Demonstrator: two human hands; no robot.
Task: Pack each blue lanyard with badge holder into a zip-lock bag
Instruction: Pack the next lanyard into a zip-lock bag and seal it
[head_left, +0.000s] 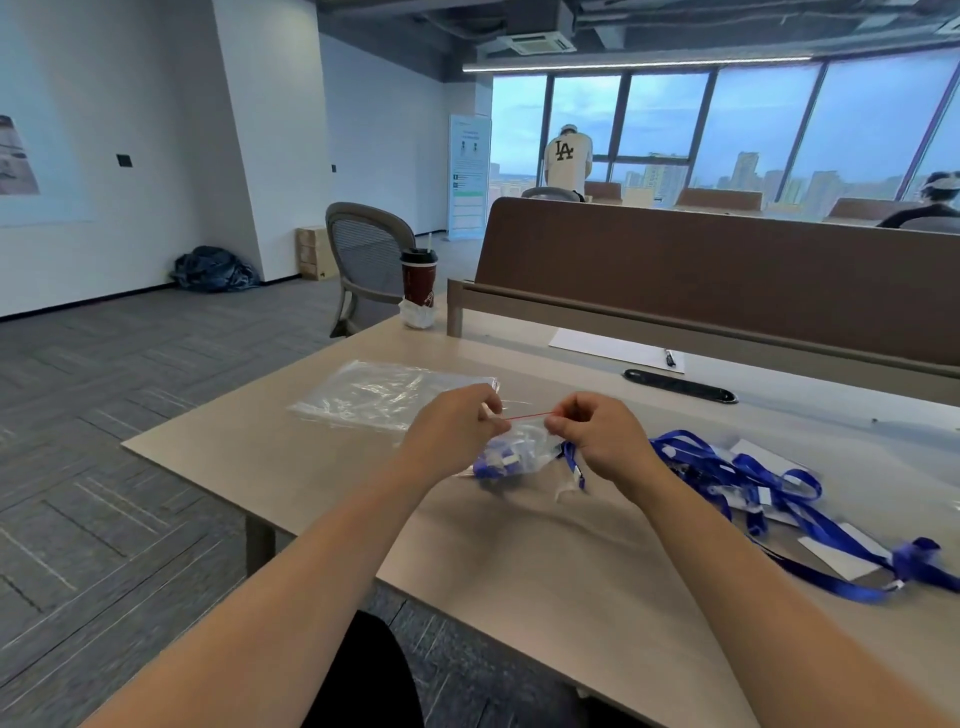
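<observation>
- Left hand (457, 421), right hand (597, 431): pinched on opposite ends of the bag's (524, 449) red seal (527, 415), above the bench (519, 545).
- Lanyard (491, 465): bunched inside the bag; one strap (574, 462) end apparently trailing out by the right hand.
- Risk: strap caught in seal, leaving bag unclosed.

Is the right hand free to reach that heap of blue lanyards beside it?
Probably, though not at once. The heap of blue lanyards lies on the table beside the right hand, nothing between them. Its fingers are pinching the red seal of the zip-lock bag, so it must let go first.
</observation>
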